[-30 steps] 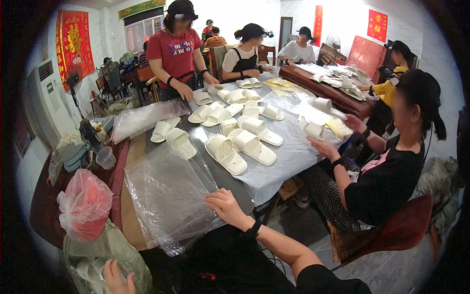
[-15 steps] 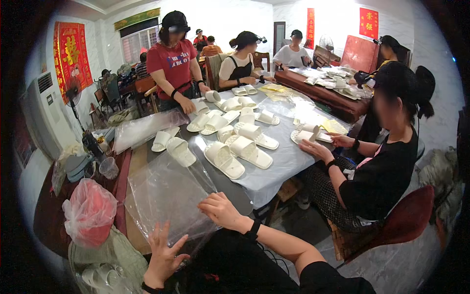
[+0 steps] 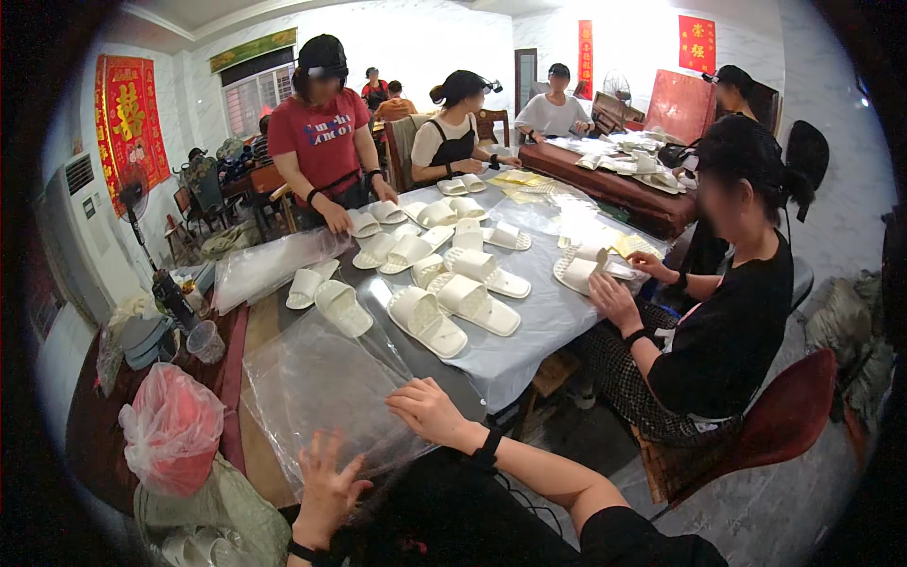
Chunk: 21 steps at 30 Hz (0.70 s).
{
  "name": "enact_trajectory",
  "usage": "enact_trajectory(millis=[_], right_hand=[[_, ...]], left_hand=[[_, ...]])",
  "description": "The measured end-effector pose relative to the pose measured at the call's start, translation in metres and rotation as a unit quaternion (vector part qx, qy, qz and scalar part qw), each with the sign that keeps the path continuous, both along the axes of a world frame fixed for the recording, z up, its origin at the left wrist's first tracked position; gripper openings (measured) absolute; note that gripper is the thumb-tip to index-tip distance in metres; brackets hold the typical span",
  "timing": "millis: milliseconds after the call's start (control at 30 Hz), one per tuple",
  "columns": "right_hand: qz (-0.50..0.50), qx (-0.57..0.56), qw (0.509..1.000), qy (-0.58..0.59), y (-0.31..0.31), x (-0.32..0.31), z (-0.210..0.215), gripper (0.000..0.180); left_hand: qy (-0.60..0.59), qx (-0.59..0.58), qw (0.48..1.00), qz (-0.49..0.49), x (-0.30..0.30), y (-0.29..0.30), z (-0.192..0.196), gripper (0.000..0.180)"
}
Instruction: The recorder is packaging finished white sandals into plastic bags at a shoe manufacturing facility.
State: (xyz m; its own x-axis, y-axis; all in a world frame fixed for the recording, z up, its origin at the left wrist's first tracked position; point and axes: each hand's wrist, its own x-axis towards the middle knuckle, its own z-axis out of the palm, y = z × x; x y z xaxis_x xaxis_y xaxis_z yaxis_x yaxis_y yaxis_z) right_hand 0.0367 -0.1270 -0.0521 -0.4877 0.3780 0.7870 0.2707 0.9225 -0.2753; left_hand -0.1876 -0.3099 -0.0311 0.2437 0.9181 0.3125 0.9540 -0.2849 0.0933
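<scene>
Left grip (image 3: 327, 480) spread over clear plastic (image 3: 316, 373) | right grip (image 3: 433, 413): can't tell if pinching | grey table (image 3: 461, 389) | white walls (image 3: 416, 42)

- The left grip (image 3: 331, 482) has been brought from above the sack (image 3: 213, 510) to the near edge of the film (image 3: 316, 378), where its fingers are now spread.
- The slippers (image 3: 578, 272) held up by the black-shirted co-worker (image 3: 727, 293) have been lowered to the counter (image 3: 515, 354).
- The slipper (image 3: 387, 213) that was tilted up by the red-shirted co-worker (image 3: 321, 142) has been laid flat beside another.
</scene>
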Motion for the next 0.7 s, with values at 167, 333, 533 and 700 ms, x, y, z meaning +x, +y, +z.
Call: enact_trajectory(millis=[167,333,533,700], right_hand=[[-0.001,-0.014,1.000,-0.005,0.002,0.002,-0.002,0.012],[-0.019,0.020,0.999,-0.037,-0.001,0.007,0.000,0.025],[-0.074,0.090,0.991,-0.070,-0.039,0.015,0.025,0.043],[0.124,0.042,0.987,-0.095,-0.037,0.028,-0.008,0.045]], left_hand=[[-0.015,0.016,1.000,0.011,-0.003,0.002,-0.004,0.043],[-0.014,0.033,0.999,0.011,-0.015,0.004,-0.018,0.043],[-0.020,0.029,0.999,0.028,-0.017,0.004,-0.023,0.053],[-0.050,0.035,0.997,0.051,-0.009,0.008,-0.024,0.059]])
